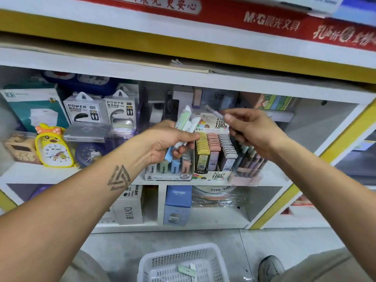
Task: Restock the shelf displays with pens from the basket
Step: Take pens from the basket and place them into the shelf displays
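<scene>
While a white basket sits on the floor holding a green pen pack, the left hand grips a bundle of pens and the right hand pinches one pen, both before the shelf display.

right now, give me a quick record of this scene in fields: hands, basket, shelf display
left hand: grips a bunch of pastel packets
right hand: pinches one slim grey item, blurred, above the display
basket: white basket on the floor, one green packet left inside
shelf display: box of yellow, pink and grey cases, pens to its right
</scene>
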